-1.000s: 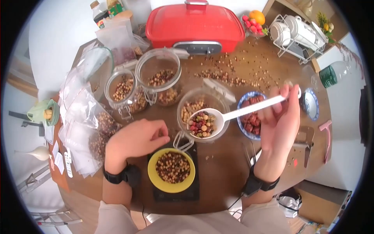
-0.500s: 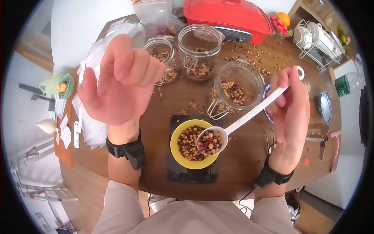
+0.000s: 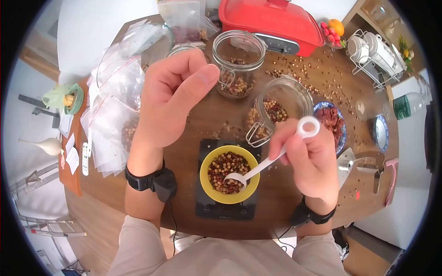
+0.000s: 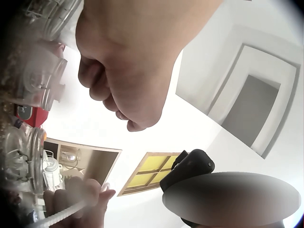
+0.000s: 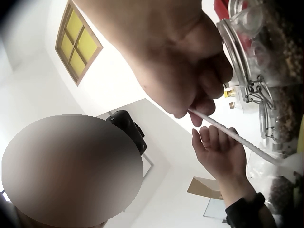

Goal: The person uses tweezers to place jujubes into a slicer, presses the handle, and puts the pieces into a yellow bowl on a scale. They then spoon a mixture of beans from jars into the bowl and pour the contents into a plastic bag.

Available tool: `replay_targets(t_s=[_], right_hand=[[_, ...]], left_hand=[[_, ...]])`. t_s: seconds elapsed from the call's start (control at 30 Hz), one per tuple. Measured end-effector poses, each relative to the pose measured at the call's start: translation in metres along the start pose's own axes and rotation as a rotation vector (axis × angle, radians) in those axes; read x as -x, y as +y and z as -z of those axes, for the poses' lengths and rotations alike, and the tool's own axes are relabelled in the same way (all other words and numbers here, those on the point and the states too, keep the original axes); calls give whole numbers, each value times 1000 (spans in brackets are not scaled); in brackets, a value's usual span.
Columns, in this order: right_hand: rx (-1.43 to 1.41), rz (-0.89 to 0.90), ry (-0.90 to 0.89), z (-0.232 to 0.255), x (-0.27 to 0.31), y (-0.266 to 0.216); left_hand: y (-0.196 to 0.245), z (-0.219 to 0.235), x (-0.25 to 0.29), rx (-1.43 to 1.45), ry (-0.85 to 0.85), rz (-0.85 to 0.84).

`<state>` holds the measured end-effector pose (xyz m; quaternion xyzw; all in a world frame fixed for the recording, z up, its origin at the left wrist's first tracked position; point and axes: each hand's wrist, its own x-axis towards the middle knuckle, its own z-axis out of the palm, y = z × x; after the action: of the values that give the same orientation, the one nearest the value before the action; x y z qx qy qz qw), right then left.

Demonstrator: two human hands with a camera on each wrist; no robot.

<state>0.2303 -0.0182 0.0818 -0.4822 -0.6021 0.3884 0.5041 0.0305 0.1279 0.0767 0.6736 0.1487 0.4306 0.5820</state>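
Observation:
My right hand (image 3: 313,161) grips a white long-handled spoon (image 3: 267,163) near its ringed end. The spoon slants down to the left, its scoop tilted on its side among the mixed beans (image 3: 228,170) in a yellow bowl (image 3: 207,191). That bowl stands on a black kitchen scale (image 3: 224,211). Raised over the left part of the table, my left hand (image 3: 172,101) holds nothing, its fingers loosely curled. Behind the bowl, an open clip-top glass jar (image 3: 285,103) partly filled with beans stands close to my right hand. In the right wrist view the spoon handle (image 5: 237,137) emerges from my curled fingers.
More bean jars, one a glass jar (image 3: 237,64), stand behind. Plastic bags (image 3: 113,124) lie left. A blue-rimmed bowl (image 3: 342,146) of reddish dried fruit sits right, near scattered beans (image 3: 331,85). A red electric cooker (image 3: 271,23) and cup rack (image 3: 375,55) are farther back.
The spoon moved from over the jar to the yellow bowl; its load of beans has been tipped in. My right hand turned over and came lower. My left hand rose from beside the bowl.

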Motion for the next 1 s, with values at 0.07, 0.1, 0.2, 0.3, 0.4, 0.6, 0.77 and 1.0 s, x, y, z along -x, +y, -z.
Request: replay_targets(t_s=[0.07,0.1,0.2,0.3,0.4,0.6,0.77,1.0], right_hand=[[58,131,-115,4,-3,2],[61,185,-154,6,-5,2],[11,228,-166,7,-2,1],[37,263,-175,10,-3,-3],[-1,303,-19,11,3,1],[-205,312,526,10,8,4],[-306,328,1085,33,2,-4],[62,375,864,42,0,22]], left_hand=[[1,0,0,-23,-18,8],[1,0,0,-35,-27,11],[-2,1,0,-62,-26,19],[-2,-3,0,-77,-4,20],[4,-5,1,-203,-31,75],[-2,-2,1,-156,20,63],[0,-3,4,-215,6,162],[3,-5,-10,-501,-465,516]])
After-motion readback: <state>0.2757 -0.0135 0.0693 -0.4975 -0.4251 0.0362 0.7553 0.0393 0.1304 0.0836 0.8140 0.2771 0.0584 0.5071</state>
